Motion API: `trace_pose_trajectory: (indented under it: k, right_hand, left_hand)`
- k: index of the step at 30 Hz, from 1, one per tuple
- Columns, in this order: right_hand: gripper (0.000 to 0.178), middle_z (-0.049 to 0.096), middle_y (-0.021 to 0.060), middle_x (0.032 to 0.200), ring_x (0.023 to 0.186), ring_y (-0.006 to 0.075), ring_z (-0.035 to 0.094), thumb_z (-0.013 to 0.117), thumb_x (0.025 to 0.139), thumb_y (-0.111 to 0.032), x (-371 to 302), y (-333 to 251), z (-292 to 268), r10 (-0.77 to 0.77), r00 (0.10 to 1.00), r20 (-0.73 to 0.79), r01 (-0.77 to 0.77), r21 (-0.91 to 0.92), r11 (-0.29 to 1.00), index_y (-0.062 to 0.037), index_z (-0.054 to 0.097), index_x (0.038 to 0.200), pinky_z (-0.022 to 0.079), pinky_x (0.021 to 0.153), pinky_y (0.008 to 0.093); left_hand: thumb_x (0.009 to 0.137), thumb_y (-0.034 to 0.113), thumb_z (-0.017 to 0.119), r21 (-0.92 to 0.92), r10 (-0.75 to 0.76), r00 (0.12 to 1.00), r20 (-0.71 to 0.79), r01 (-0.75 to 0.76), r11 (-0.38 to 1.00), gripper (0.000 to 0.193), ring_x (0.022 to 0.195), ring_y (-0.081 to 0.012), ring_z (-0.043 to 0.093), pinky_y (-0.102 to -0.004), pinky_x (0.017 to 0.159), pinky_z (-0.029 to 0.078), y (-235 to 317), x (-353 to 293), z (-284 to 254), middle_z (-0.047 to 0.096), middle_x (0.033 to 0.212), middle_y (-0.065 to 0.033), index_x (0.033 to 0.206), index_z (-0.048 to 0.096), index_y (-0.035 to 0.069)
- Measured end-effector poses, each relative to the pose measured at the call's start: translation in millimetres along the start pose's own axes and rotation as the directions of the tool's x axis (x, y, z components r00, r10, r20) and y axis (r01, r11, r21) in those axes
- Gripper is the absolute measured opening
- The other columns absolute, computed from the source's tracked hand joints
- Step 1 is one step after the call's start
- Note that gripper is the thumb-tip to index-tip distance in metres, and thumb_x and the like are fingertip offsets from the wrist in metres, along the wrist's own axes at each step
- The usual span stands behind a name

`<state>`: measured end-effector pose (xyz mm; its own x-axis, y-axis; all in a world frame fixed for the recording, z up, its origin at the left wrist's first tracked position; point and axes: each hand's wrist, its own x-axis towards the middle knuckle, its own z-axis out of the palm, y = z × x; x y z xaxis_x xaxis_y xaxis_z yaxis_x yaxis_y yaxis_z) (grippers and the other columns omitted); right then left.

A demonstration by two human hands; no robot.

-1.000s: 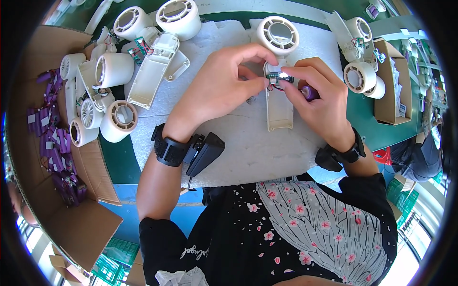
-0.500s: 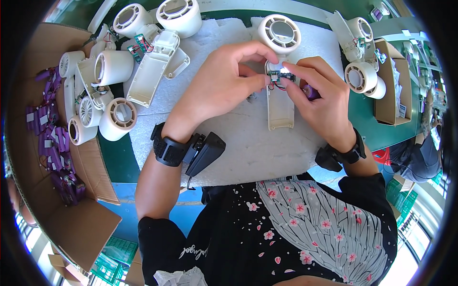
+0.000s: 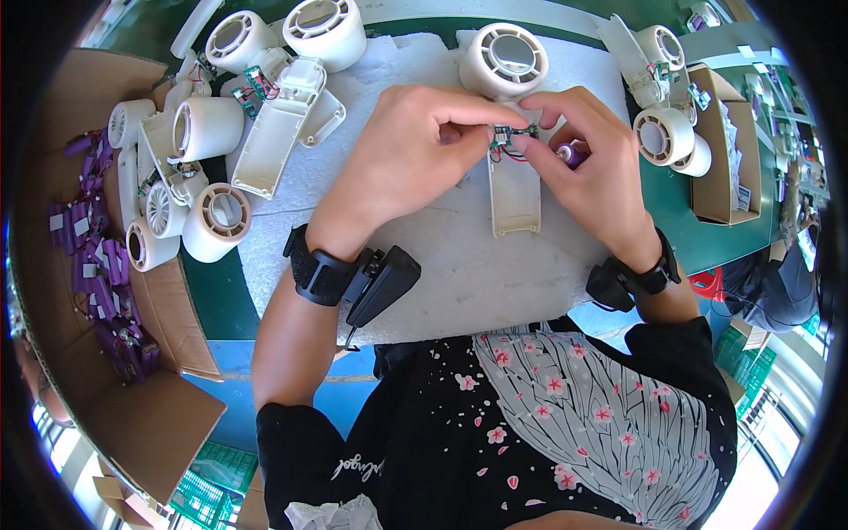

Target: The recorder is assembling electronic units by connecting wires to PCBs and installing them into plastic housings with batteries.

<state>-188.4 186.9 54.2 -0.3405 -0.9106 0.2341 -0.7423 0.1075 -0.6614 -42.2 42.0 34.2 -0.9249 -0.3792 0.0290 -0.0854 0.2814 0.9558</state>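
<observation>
In front of me on the foam sheet lies a cream-white handheld fan, its round head (image 3: 503, 60) at the far end and its open handle shell (image 3: 516, 199) toward me. My left hand (image 3: 402, 159) pinches a small green circuit board (image 3: 505, 136) at the top of the shell. Red and dark wires curl below the board. My right hand (image 3: 601, 163) meets the board with its thumb tip and keeps a purple cylindrical battery (image 3: 572, 156) tucked in its curled fingers. The fingertips partly cover the board and the joint beneath it.
More cream fan bodies with loose boards (image 3: 256, 84) lie at the left; others (image 3: 664, 137) stand at the right. A large cardboard box (image 3: 168, 411) at the left holds many purple batteries (image 3: 102, 265). A smaller carton (image 3: 720, 208) sits at the right, with a person beyond.
The fan has shifted slightly up and left. My hands have moved closer together over the board, the right fingers now arching higher; the battery in my right hand shows more of its end.
</observation>
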Motion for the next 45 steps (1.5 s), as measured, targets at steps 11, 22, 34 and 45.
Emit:
trace_pose_trajectory:
  k: [11, 22, 34, 45]
  right_hand:
    - [0.023, 0.060, 0.0023, 0.078, 0.062, 0.0105, 0.056, 0.076, 0.078, -0.009, 17, -12, -37, 0.334, 0.777, 0.534, -0.351, -0.073, 0.934, -0.0014, 0.060, 0.093, 0.045, 0.056, 0.0254]
    - [0.030, 0.068, 0.0131, 0.098, 0.092, 0.0320, 0.065, 0.070, 0.071, 0.006, 10, 5, -36, -0.294, 0.937, 0.189, 0.326, -0.172, 0.930, 0.0006, 0.067, 0.100, 0.053, 0.083, 0.0384]
    - [0.015, 0.070, 0.0142, 0.105, 0.091, 0.0295, 0.065, 0.072, 0.073, 0.003, 1, 4, -47, -0.183, 0.951, 0.248, 0.233, -0.191, 0.953, 0.0031, 0.071, 0.088, 0.054, 0.079, 0.0366]
    - [0.010, 0.069, 0.0173, 0.102, 0.085, 0.0287, 0.065, 0.070, 0.072, 0.002, -5, -1, -44, -0.181, 0.949, 0.259, 0.250, -0.268, 0.930, 0.0048, 0.069, 0.081, 0.054, 0.074, 0.0365]
  left_hand:
    - [0.082, 0.000, 0.059, 0.026, 0.190, 0.977, -0.097, -0.188, 0.982, 0.027, 0.065, -0.0220, 0.061, -0.0301, 0.060, 0.048, -5, 2, 6, 0.067, 0.087, -0.0133, 0.102, 0.074, 0.008]
    - [0.083, -0.006, 0.056, -0.043, 0.096, 0.994, -0.060, -0.099, 0.994, 0.035, 0.093, -0.0152, 0.061, -0.0256, 0.079, 0.051, -2, 2, -9, 0.061, 0.110, -0.0080, 0.115, 0.066, 0.004]
    - [0.081, -0.005, 0.060, -0.110, 0.018, 0.997, -0.079, -0.027, 0.994, 0.034, 0.088, -0.0118, 0.060, -0.0238, 0.075, 0.050, 2, 2, -7, 0.062, 0.108, -0.0058, 0.113, 0.067, 0.005]
    - [0.077, -0.004, 0.061, -0.152, -0.018, 0.977, -0.212, -0.015, 0.988, 0.032, 0.080, -0.0126, 0.063, -0.0230, 0.070, 0.051, 0, 0, 11, 0.064, 0.102, -0.0067, 0.106, 0.069, 0.005]
